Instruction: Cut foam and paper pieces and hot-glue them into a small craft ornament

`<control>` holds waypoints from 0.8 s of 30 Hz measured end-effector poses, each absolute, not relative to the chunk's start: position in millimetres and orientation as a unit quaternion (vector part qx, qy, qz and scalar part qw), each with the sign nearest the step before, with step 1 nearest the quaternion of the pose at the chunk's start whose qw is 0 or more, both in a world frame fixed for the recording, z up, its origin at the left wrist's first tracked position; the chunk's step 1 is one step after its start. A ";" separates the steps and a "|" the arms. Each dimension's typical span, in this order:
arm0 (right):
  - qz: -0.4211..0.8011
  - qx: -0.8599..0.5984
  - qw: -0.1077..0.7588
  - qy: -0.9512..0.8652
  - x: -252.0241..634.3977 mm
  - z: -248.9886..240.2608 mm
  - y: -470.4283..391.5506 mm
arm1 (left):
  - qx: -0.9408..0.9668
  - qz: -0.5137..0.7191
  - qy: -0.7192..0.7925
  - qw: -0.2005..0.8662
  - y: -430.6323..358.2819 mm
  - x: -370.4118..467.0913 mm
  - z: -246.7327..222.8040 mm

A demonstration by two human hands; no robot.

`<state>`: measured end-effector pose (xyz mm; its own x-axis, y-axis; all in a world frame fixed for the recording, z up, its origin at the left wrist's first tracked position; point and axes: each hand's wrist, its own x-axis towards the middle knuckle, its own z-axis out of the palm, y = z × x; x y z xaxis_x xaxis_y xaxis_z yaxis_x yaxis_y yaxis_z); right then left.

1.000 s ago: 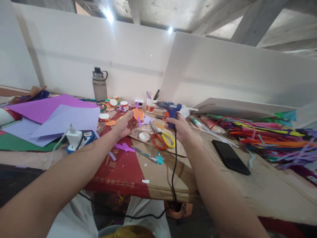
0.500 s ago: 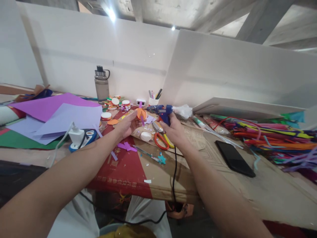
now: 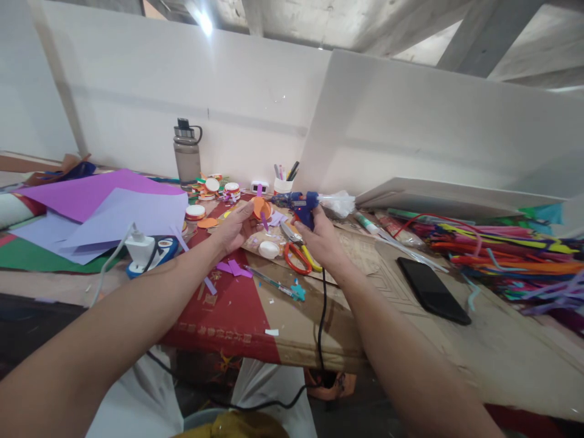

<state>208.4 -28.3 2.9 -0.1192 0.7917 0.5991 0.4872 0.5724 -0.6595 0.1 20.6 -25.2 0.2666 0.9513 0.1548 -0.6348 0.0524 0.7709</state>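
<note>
My left hand (image 3: 238, 228) is closed on the edge of an orange paper disc (image 3: 261, 208) with purple strips above and below it. My right hand (image 3: 320, 237) wraps the handle of a blue hot glue gun (image 3: 302, 207), a clear glue stick (image 3: 335, 201) jutting from its back end. The gun's nozzle points left, close to the disc; whether they touch I cannot tell. Below the hands lie orange-handled scissors (image 3: 297, 258), a white round lid (image 3: 269, 249) and a pen (image 3: 278, 288) with a teal piece at its end.
Purple and lilac paper sheets (image 3: 123, 216) and a power strip (image 3: 152, 255) lie left. A water bottle (image 3: 187, 155) and pen cup (image 3: 283, 185) stand at the back. A phone (image 3: 432, 291) and many pipe cleaners (image 3: 506, 258) are right. The gun's black cord (image 3: 323, 319) hangs over the front edge.
The orange disc has turned slightly in my left hand, and its lower purple strip has shifted a little right. The glue gun stays almost in place.
</note>
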 end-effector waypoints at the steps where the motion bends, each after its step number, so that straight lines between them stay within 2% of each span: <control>1: 0.152 -0.436 0.500 -0.733 208.4 3.0 -28.4 | 0.384 0.572 0.205 0.695 20.0 0.1 -24.5; 24: 0.148 -0.442 0.479 -0.744 207.9 3.5 -31.1 | 0.393 0.611 0.188 0.661 21.4 -5.1 -15.4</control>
